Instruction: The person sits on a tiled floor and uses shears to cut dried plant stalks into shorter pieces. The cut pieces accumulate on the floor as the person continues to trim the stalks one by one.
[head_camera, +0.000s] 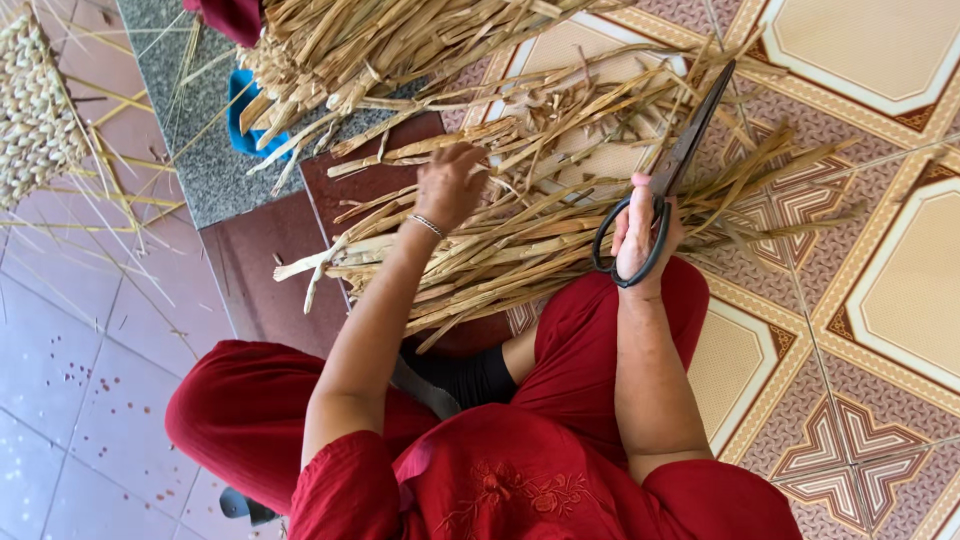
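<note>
Two hands at work over dried straw-coloured stalks, seen from above. Person sits on a patterned tiled floor (860, 290), legs in red cloth (240, 410) folded at the lower half of the frame.

Right hand (640, 235), centre-right: fingers through the black loops of a large pair of scissors (665, 175). Blades point toward the upper right and lie close together, nearly shut. Grip is wrapped around the handles; the blade tips rest over the stalks, but I cannot tell whether any stalk sits between the blades.

Left hand (450, 185), centre: fingers curled down into the loose pile of stalks (560, 215) in front of the knees, pinching or gathering a few. Exactly which ones cannot be told. A thin bracelet (427, 226) sits at the wrist.

Pile fans from centre-left to the right edge; stalk ends are uneven, and shorter broken bits lie scattered toward the upper centre. A second, thicker bundle (370, 50) lies at the top of the frame across a grey stone slab (200, 130), with a blue object (245, 120) partly under it. A woven piece (35, 110) with loose strands sits at the upper left.

Progress, as judged: sorting and trimming looks mid-way. Scattered short pieces suggest some cutting is done. Most stalks in the front pile have ragged ends, and the top bundle looks untouched, so much is left.
</note>
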